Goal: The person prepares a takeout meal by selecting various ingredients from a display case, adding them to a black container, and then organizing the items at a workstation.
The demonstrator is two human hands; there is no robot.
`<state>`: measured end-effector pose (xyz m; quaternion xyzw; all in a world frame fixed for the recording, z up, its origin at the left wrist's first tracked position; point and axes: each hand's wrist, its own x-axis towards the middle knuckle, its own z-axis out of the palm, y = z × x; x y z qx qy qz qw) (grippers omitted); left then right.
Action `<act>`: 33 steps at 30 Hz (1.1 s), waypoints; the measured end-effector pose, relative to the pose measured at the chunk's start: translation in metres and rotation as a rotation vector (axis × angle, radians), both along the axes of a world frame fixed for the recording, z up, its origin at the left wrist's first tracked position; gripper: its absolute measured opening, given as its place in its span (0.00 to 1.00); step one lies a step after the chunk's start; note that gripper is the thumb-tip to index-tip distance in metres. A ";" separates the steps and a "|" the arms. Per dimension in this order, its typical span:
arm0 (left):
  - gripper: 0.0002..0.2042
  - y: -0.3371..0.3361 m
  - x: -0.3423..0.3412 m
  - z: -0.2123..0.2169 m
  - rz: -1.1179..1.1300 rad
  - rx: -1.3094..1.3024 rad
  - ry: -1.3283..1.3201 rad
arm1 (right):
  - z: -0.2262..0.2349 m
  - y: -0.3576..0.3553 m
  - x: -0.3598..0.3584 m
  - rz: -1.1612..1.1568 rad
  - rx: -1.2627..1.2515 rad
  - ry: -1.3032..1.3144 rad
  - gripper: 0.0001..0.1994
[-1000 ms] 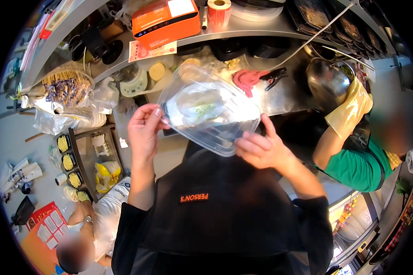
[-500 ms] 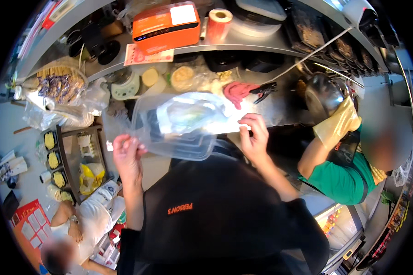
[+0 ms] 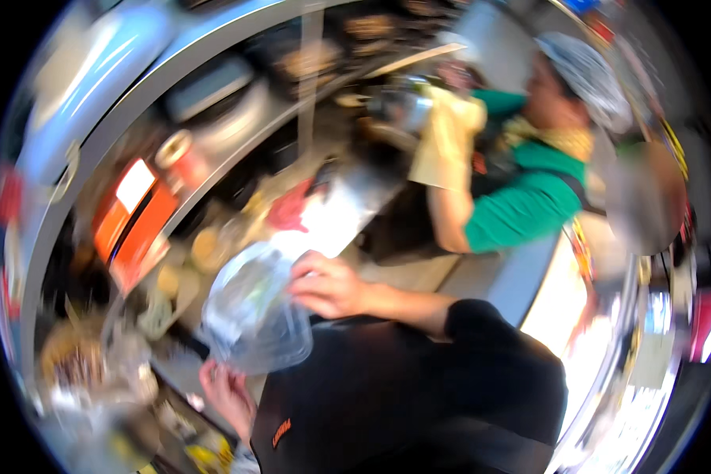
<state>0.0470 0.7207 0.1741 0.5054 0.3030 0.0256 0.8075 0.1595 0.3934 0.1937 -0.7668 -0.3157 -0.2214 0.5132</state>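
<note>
A clear plastic tub (image 3: 280, 347) is in front of my chest, tilted and smeared by motion. Something pale and whitish shows through it, too blurred to name. My right hand (image 3: 328, 286) is bent round the tub's right edge, fingers curled on the rim. At the lower left corner my left hand (image 3: 227, 396) pinches the tub's edge; its fingertips are partly blurred. Just beyond the tub, a red cloth (image 3: 290, 207) lies on the steel worktop (image 3: 347, 207).
An orange box-shaped device (image 3: 138, 217) and a label roll (image 3: 180, 154) stand on the shelf above the worktop. On the right a co-worker in a green shirt (image 3: 521, 209) wears a yellow glove (image 3: 442, 142) and handles a metal pot (image 3: 399, 107). A bag of sticks (image 3: 75, 355) stands at left.
The view has swung right, so the co-worker is nearer the middle. My right hand, apart from the tub before with its fingers raised, has closed on its right edge.
</note>
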 end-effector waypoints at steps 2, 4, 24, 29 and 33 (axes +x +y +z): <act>0.13 0.002 0.006 0.004 -0.059 0.004 0.008 | 0.002 -0.006 -0.015 -0.068 0.003 0.057 0.15; 0.10 0.004 0.016 -0.008 -0.150 0.119 -0.004 | 0.018 -0.015 -0.038 -0.132 0.055 0.172 0.12; 0.10 -0.112 0.050 -0.023 -1.038 0.183 -0.161 | -0.003 -0.033 -0.275 -1.124 0.349 0.452 0.06; 0.13 -0.120 0.045 -0.019 -1.062 0.861 -0.755 | -0.002 -0.081 -0.263 -0.939 0.306 0.380 0.05; 0.12 -0.158 0.021 -0.004 -1.025 0.978 -0.750 | -0.007 -0.126 -0.272 -0.892 0.312 0.424 0.04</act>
